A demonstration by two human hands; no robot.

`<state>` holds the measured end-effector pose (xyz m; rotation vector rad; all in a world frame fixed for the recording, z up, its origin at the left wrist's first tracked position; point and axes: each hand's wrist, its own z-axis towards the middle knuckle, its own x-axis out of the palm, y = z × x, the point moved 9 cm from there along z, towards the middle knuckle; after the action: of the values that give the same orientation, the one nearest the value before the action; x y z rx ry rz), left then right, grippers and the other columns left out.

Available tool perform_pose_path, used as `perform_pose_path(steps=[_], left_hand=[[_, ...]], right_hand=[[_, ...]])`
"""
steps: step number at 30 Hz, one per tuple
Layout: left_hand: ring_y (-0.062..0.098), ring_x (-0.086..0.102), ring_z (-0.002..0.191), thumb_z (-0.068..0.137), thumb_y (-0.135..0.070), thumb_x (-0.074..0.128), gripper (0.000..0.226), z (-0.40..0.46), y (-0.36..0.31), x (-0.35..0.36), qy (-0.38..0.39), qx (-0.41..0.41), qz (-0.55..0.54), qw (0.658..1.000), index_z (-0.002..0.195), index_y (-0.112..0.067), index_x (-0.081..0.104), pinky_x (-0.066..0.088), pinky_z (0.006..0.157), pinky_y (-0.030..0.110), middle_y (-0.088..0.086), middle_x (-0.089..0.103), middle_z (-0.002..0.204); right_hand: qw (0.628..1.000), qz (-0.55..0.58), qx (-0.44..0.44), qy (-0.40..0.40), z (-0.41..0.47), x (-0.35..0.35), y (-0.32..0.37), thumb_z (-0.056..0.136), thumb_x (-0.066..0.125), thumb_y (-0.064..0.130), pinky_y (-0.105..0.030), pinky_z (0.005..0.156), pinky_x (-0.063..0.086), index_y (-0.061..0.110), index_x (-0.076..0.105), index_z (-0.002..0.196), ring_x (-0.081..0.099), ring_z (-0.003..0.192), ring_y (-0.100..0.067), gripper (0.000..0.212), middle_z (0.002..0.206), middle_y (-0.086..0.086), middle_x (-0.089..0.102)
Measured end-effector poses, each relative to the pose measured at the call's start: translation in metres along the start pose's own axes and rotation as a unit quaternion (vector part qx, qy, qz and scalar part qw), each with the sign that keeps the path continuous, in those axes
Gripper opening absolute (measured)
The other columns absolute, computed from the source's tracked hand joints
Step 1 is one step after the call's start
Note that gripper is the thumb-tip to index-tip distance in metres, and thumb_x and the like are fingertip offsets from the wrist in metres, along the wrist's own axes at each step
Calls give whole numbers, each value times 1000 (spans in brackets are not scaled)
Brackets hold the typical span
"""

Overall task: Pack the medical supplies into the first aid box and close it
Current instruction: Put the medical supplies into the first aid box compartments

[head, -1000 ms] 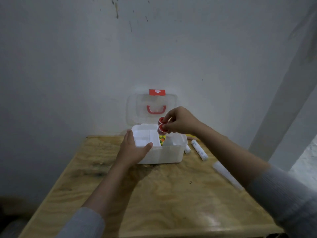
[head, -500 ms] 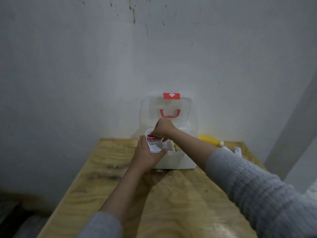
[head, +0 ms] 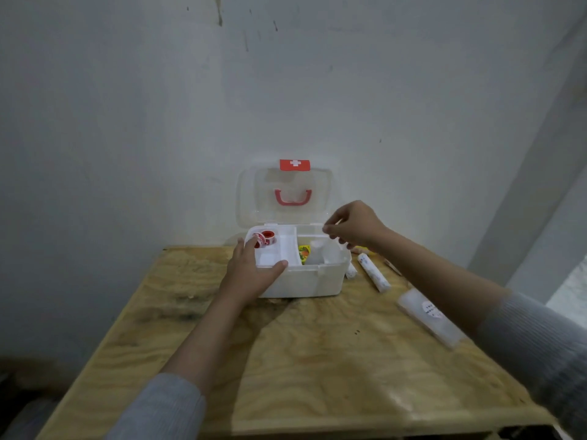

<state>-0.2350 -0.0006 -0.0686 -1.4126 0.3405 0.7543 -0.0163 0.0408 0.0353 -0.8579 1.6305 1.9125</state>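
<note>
The white first aid box (head: 305, 282) stands open at the back of the wooden table (head: 305, 350), its clear lid (head: 286, 192) with a red handle leaning upright against the wall. Two red and white tape rolls (head: 265, 238) lie in the back left compartment of the box's white tray. A yellow packet (head: 303, 253) shows in the right part. My left hand (head: 251, 274) grips the box's front left corner. My right hand (head: 352, 225) hovers over the box's right end, fingers loosely curled, holding nothing.
To the right of the box lie a long white bandage roll (head: 373, 272), a shorter white roll (head: 351, 270), a flat clear case with a label (head: 428, 315), and something yellow (head: 360, 249) partly hidden behind my right wrist. A grey wall stands behind.
My right hand put the red tape rolls into the tray's back left compartment, let go, and moved right over the box's right end. My left hand stayed on the box.
</note>
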Motion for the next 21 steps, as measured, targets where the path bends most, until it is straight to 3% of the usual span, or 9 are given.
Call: perform_pose_path(steps=[3,7,11,13,21], left_hand=[[26,17,145,75,-61,64,92,0,-2,-1,3,2,12,1000,149,-27,21,26,111,46,2,8,161],[27,18,144,74,-62,65,94,1,0,-1,8,-4,20,1000,149,-27,20,27,112,47,2,9,160],[28,19,144,75,-61,66,95,3,1,0,10,-8,19,1000,150,-26,19,28,112,49,3,10,160],[28,19,144,75,-61,66,96,4,2,0,7,-13,22,1000,150,-26,18,27,112,50,4,11,160],[29,24,142,72,-63,66,97,8,7,1,4,-21,24,999,149,-26,20,31,110,50,5,16,159]], right_hand=[[1000,0,17,-20,-19,-19,-34,80,71,19,-26,47,55,7,74,85,64,57,-19,13,73,-10,72],[997,-41,49,-32,-41,-32,-85,78,73,23,-22,45,48,9,74,84,62,57,-18,15,77,-14,73],[979,-185,78,-12,-67,-39,-135,73,76,28,-28,71,46,12,70,101,62,89,-21,33,103,-8,68],[970,-221,97,8,-84,-42,-159,73,76,33,-28,75,44,14,66,107,60,99,-22,40,108,-6,63],[971,-208,116,-8,-128,-47,-203,74,73,39,-34,77,49,23,60,106,58,99,-23,38,109,-8,64]])
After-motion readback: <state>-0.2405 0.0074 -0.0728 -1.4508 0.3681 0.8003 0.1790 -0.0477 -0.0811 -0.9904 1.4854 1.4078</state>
